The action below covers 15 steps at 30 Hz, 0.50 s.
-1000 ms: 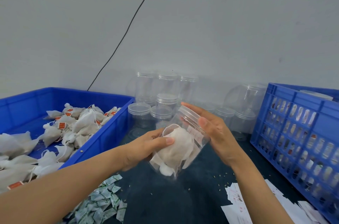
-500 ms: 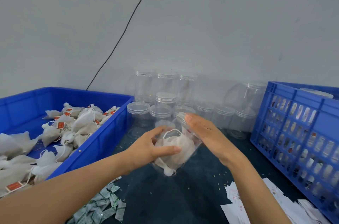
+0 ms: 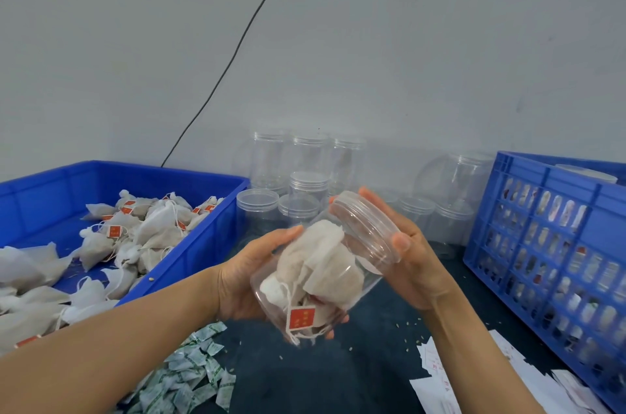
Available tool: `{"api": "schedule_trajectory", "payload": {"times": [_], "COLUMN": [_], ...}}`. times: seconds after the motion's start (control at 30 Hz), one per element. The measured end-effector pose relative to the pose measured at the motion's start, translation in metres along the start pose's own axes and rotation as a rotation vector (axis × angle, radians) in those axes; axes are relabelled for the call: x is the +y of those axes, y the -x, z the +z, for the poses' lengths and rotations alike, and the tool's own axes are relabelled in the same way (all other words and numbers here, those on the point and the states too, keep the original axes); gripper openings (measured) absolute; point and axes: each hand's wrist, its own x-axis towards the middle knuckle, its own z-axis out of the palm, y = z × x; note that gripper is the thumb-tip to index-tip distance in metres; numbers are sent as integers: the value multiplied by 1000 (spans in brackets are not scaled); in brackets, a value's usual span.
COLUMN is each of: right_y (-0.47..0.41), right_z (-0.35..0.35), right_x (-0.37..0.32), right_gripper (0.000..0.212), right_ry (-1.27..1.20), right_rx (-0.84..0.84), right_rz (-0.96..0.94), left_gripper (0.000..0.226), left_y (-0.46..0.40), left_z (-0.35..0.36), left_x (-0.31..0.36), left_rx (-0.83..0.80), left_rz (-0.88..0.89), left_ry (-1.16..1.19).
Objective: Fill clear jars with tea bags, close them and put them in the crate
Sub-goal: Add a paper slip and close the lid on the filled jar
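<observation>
A clear jar [image 3: 321,281] packed with white tea bags [image 3: 318,264] is held tilted at the centre of the frame, above the dark tabletop [image 3: 338,376], its lidded mouth pointing to the upper right. The jar's lower body is cradled by the left hand [image 3: 247,278], whose grip is closed around it, thumb on top and fingers beneath. The clear lid [image 3: 367,227] is grasped by the right hand [image 3: 413,261], with the thumb pressed on the rim and the fingers curled behind; whether the lid is fully tightened cannot be told. A red tag [image 3: 301,318] on a string is seen through the jar wall near the bottom.

In the left of the frame a blue bin [image 3: 203,244] holding loose tea bags is seen. Empty lidded jars [image 3: 308,183] are stacked against the wall behind the hands. A blue slotted crate [image 3: 555,244] stands at the right edge. Small green-printed sachets [image 3: 189,376] are piled at the lower left, and white paper slips [image 3: 440,379] lie at the lower right.
</observation>
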Motion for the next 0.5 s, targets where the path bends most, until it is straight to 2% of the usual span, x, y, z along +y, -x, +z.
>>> {"api": "schedule_trajectory", "payload": {"times": [0.1,0.23,0.3,0.4,0.5], "right_y": [0,2,3,0,-6], "right_z": [-4,-16,-17,-10,-5], "right_x": [1,-12,-18,-17,-14], "right_gripper": [60,84,84,60,38], "right_ry": [-36,5,79,389,481], "right_rx": [25,-28,10,66,118], "right_rz": [24,132,182,183,180], "left_gripper": [73,89,79,53,53], "left_y": [-1,-2,-4,-9,-11], "left_z": [0,8,14,17,17], "left_x": [-2,-2,-1,-6,-11], "left_rx": [38,308,391,461,487], "left_rz": [-6,45,43,57,112], "left_ry": [-37,-216,-303,-365,-389]}}
